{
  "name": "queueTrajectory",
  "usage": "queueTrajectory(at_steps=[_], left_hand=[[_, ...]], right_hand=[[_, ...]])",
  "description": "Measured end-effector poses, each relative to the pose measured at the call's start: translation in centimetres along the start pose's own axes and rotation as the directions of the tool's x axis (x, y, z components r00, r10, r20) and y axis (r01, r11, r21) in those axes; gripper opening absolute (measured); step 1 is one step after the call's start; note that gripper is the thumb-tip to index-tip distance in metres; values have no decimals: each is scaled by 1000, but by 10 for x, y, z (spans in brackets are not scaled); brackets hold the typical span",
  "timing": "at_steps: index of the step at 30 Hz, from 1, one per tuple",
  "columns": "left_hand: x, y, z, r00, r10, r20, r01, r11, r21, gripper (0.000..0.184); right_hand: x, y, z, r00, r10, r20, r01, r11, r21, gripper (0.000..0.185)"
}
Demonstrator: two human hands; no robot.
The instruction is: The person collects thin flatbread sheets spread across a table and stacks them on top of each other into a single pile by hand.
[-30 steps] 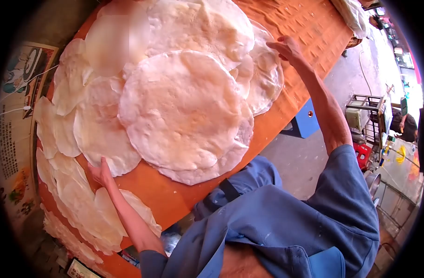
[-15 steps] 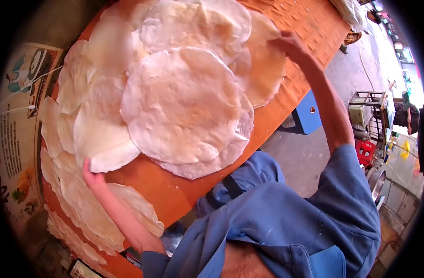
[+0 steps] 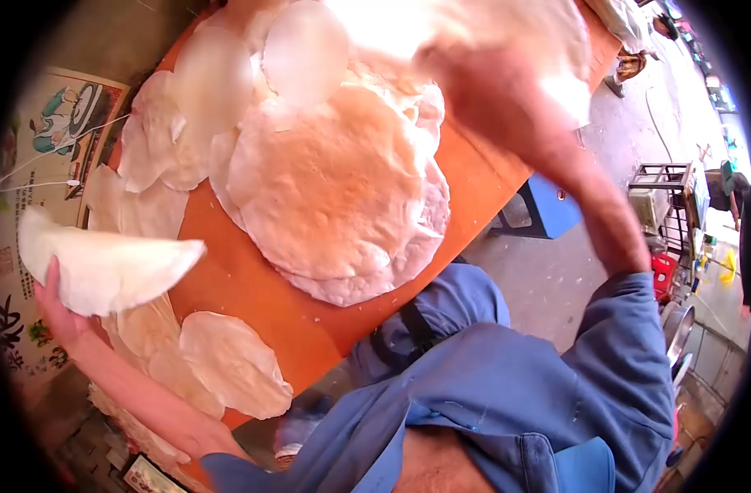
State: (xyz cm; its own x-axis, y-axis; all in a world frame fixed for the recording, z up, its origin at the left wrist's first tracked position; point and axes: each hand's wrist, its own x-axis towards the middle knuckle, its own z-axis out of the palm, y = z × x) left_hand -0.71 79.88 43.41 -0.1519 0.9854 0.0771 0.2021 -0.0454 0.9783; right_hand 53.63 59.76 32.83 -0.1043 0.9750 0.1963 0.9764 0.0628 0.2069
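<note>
Thin round flatbreads cover much of the orange table (image 3: 310,345). Off its left side, my left hand (image 3: 63,316) grips a pale flatbread (image 3: 117,267), which hangs folded with its edge drooping. At the top, my right hand (image 3: 482,94) is smeared by motion. Its fingers seem closed on a large, glaring flatbread (image 3: 568,49) lifted near the camera; the grip itself is blurred. Between the hands lies a large browned flatbread (image 3: 326,181) on top of another flatbread (image 3: 375,283). A smaller flatbread (image 3: 236,361) rests near the front edge.
More overlapping flatbreads (image 3: 145,148) line the table's left side. Beyond them is a printed poster (image 3: 67,123). A blue box-like object (image 3: 548,214) stands under the right edge. Farther right are a metal rack (image 3: 663,197), a red crate (image 3: 663,275) and metal pans (image 3: 679,329).
My left hand has moved left and lifted a flatbread off the pile, uncovering orange tabletop. My right hand has moved up and inward, and a flatbread now rises there.
</note>
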Motion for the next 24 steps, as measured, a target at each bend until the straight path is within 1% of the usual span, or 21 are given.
queueTrajectory(at_steps=[1, 2, 3, 4, 5, 6, 7, 8, 9, 10, 11, 12, 13, 14, 15, 16, 17, 19, 21, 22, 24], left_hand=[[3, 22, 19, 998, 23, 62, -26, 999, 46, 48], [-3, 31, 42, 983, 87, 160, -99, 992, 75, 46], [-14, 37, 70, 955, 146, 258, -175, 980, 94, 44], [-28, 36, 102, 914, 107, 391, -161, 981, 109, 42], [-47, 30, 143, 854, 65, 516, -151, 981, 125, 39], [-77, 8, 193, 839, 150, 523, -258, 956, 139, 28], [-93, -7, 224, 623, 113, 774, -410, 890, 201, 24], [-129, -22, 261, 580, 12, 814, -331, 917, 223, 27], [-152, -57, 291, 422, 260, 868, -565, 825, 27, 29], [-177, -88, 310, 370, 194, 909, -619, 780, 85, 32], [-205, -124, 327, 377, 201, 904, -704, 696, 139, 32], [-230, -149, 329, 348, 224, 911, -809, 562, 171, 32], [-246, -161, 330, 316, 246, 917, -892, 406, 198, 32], [-255, -162, 332, 333, 269, 904, -881, 430, 197, 31], [-262, -163, 328, 354, 284, 891, -868, 455, 200, 30], [-256, -164, 324, 372, 292, 881, -834, 522, 179, 30], [-250, -165, 320, 391, 300, 870, -795, 586, 155, 29], [-218, -166, 307, 413, 298, 861, -642, 765, 43, 29], [-162, -172, 280, 667, 69, 742, -298, 937, 181, 29], [-129, -177, 268, 771, 188, 609, -424, 864, 270, 30], [-55, -186, 247, 872, 223, 435, -447, 722, 527, 35]], right_hand=[[-11, -26, 29, 998, 47, 28, -54, 951, 305, 19], [-20, -52, 43, 964, -4, 264, -89, 937, 337, 25], [-44, -72, 80, 971, -66, 229, -56, 872, 486, 32], [-66, -81, 105, 957, -149, 250, -42, 780, 624, 44], [-76, -84, 118, 939, -195, 283, -44, 749, 662, 49], [-82, -81, 114, 978, -125, 170, -30, 717, 697, 44], [-87, -75, 109, 997, -49, 55, -7, 688, 726, 39], [-91, -66, 106, 998, 58, 26, -58, 668, 742, 35], [-94, -51, 107, 986, 165, -5, -104, 646, 757, 31], [-99, -29, 114, 964, 264, 20, -190, 638, 746, 27], [-109, -8, 123, 932, 360, 51, -278, 614, 739, 23], [-119, 8, 140, 861, 509, 4, -429, 720, 545, 25], [-124, 31, 149, 829, 559, -12, -471, 710, 524, 27], [-129, 46, 163, 789, 614, -38, -554, 736, 390, 31], [-133, 59, 175, 817, 555, -153, -518, 825, 228, 37], [-138, 66, 197, 792, 588, -164, -559, 807, 193, 42], [-141, 68, 219, 741, 671, 10, -648, 712, 270, 45], [-124, 33, 212, 744, 662, -91, -666, 745, -20, 47], [-129, 42, 232, 734, 676, -62, -678, 734, -29, 51], [-131, 43, 236, 731, 680, -58, -682, 731, -31, 51], [-132, 44, 239, 728, 685, -23, -685, 727, -46, 53]])
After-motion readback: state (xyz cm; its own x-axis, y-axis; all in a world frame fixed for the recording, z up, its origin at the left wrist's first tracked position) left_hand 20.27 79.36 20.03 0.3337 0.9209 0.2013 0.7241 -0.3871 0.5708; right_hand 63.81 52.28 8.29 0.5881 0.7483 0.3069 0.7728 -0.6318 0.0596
